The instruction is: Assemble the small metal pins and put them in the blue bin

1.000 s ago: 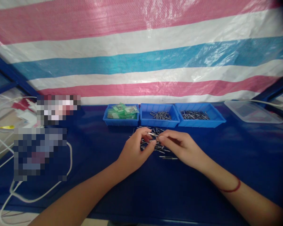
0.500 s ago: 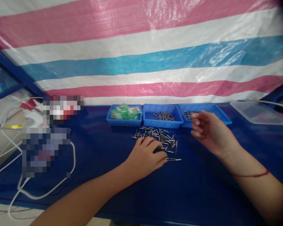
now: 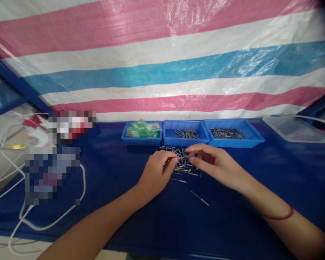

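A loose heap of small metal pins [image 3: 182,160] lies on the blue table [image 3: 233,216] in front of three blue trays. My left hand [image 3: 155,173] rests on the heap's left side, thumb and forefinger pinched on a pin. My right hand [image 3: 215,164] is over the heap's right side, fingers curled and pinching toward the left hand's tips. What it holds is too small to make out. A single pin [image 3: 199,198] lies apart, nearer to me.
The left tray [image 3: 142,133] holds green packets. The middle tray [image 3: 185,134] and right tray [image 3: 231,134] hold metal pins. A clear plastic lid [image 3: 296,129] sits at the far right. White cables [image 3: 43,220] loop at the left. A striped tarp hangs behind.
My right hand came back from the right tray to the heap and closed its fingers. My left hand shifted up and pinched a pin. One pin now lies apart, nearer to me.
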Available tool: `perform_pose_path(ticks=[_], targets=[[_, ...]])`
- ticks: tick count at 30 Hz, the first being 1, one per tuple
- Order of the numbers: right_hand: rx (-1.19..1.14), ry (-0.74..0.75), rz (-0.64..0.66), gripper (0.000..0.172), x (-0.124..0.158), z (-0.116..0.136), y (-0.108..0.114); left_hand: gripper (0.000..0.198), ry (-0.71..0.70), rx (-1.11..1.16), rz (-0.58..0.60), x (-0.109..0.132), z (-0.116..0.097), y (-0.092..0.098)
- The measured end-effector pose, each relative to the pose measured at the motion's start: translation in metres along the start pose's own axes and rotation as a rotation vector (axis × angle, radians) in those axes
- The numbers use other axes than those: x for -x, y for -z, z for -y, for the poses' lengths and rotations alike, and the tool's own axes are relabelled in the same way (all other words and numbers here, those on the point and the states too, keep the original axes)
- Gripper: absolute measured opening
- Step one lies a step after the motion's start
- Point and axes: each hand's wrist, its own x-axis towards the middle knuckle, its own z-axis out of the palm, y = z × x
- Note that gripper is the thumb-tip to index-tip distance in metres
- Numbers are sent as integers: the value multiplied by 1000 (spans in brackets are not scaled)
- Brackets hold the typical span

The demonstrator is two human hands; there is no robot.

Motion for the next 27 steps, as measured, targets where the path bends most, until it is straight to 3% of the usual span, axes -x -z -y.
perform_pose_path(ticks=[3,6,10,27], targets=[[-25,28,19,25,5,0,-16,15,62,123,-7,0,0,-2],[-62,50,-60,22,7,2,-24,16,84,164,24,1,-2,-5],[-90,62,-123,17,6,4,-24,15,98,173,30,2,-3,-7],[-70,131,-142,17,11,-2,-26,14,61,231,47,1,-5,-8]])
